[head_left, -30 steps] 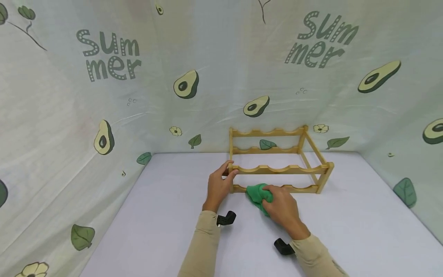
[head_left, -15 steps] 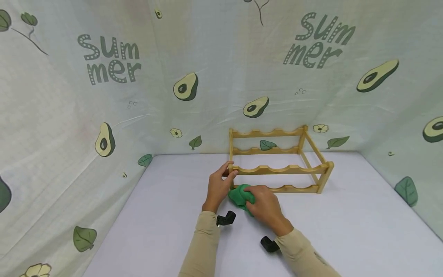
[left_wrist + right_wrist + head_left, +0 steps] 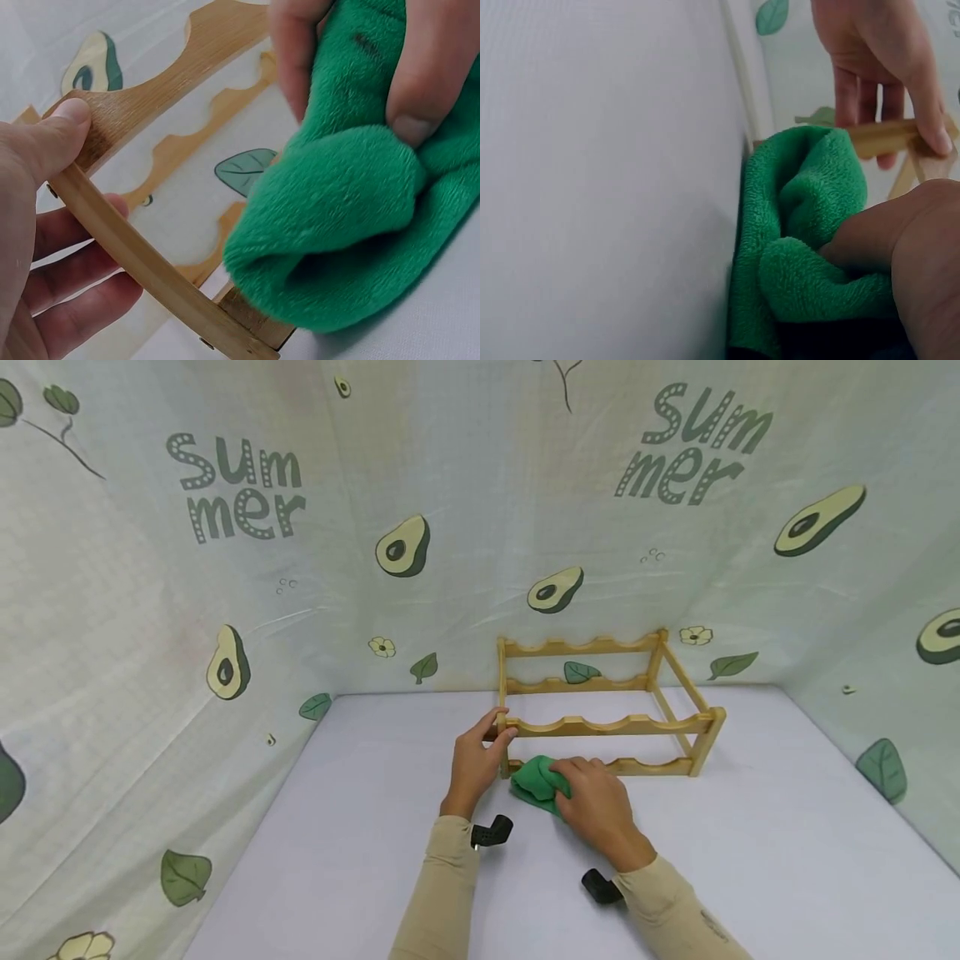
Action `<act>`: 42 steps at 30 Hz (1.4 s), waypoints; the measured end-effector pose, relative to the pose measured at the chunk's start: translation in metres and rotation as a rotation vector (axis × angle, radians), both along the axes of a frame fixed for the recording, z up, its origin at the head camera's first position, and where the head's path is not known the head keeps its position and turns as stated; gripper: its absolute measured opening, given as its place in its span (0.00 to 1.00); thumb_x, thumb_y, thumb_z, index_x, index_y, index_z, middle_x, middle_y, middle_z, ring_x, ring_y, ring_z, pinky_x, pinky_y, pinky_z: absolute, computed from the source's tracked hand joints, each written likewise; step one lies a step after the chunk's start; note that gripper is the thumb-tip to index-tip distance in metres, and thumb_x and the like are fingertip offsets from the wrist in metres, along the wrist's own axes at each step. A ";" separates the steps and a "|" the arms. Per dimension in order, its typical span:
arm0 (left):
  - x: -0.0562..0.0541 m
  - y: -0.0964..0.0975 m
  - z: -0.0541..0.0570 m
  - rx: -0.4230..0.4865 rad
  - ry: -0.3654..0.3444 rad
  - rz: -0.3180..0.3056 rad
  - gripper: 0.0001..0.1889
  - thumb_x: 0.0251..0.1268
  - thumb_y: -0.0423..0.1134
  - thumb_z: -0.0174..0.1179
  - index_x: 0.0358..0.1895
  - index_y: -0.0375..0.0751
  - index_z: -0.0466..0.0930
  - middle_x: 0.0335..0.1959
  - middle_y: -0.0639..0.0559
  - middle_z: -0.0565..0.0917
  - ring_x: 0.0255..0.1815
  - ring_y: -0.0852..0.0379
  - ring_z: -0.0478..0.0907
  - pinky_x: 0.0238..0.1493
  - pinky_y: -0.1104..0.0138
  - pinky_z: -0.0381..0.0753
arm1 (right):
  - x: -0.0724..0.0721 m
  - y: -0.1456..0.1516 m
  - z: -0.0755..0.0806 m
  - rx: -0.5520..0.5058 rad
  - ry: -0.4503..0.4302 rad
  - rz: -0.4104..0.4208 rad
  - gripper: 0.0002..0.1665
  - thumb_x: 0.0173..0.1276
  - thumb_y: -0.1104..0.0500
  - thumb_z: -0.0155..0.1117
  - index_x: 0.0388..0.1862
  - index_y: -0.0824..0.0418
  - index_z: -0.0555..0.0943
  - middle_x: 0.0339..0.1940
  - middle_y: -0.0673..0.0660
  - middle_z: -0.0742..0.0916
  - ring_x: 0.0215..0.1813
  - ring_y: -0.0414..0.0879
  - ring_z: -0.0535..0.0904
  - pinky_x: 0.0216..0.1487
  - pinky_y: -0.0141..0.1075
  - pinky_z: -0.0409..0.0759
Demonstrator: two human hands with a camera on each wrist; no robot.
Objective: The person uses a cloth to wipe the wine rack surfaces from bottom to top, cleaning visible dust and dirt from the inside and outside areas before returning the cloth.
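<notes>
A wooden wine rack with wavy rails stands on the white table, towards the back. My left hand grips its front left upright, thumb on the upper front rail and fingers behind the post, as the left wrist view shows. In my right hand is a bunched green cloth, pinched between thumb and fingers. The fluffy cloth lies against the left part of the lower front rail and hides some of it. A small dark spot marks the cloth in the left wrist view.
Behind the rack, a pale fabric backdrop printed with avocados and leaves rises from the table's far edge and also runs along both sides. White tabletop extends left and right of the rack. A black wrist mount sits on each forearm.
My right hand and the cloth have slid left along the lower front rail, then back a little to the right. The left hand keeps its grip and the rack stays put.
</notes>
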State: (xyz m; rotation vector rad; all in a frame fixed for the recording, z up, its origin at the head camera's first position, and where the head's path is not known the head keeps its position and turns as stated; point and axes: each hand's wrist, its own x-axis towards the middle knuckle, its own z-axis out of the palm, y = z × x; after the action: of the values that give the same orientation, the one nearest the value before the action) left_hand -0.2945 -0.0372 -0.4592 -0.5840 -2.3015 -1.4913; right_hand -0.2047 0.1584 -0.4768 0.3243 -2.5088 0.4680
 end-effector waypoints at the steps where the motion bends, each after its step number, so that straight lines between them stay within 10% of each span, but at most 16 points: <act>1: 0.000 0.000 0.000 -0.002 -0.001 0.003 0.22 0.69 0.57 0.62 0.62 0.58 0.80 0.38 0.55 0.87 0.41 0.59 0.82 0.40 0.61 0.81 | 0.001 0.003 0.000 0.001 0.008 -0.001 0.23 0.50 0.63 0.76 0.47 0.55 0.87 0.44 0.54 0.88 0.40 0.54 0.81 0.35 0.49 0.80; 42: -0.006 -0.001 0.001 0.042 -0.077 -0.035 0.19 0.69 0.52 0.63 0.59 0.52 0.81 0.40 0.55 0.86 0.43 0.58 0.82 0.46 0.59 0.81 | 0.035 0.121 0.016 -0.072 -0.196 -0.155 0.25 0.58 0.60 0.73 0.55 0.61 0.82 0.54 0.67 0.84 0.55 0.66 0.78 0.46 0.65 0.75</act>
State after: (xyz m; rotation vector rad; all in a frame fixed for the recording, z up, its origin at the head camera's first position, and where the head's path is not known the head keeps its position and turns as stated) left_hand -0.3003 -0.0384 -0.4580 -0.5674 -2.3229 -1.6008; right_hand -0.1699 0.2791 -0.4607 0.0566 -2.6734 0.5482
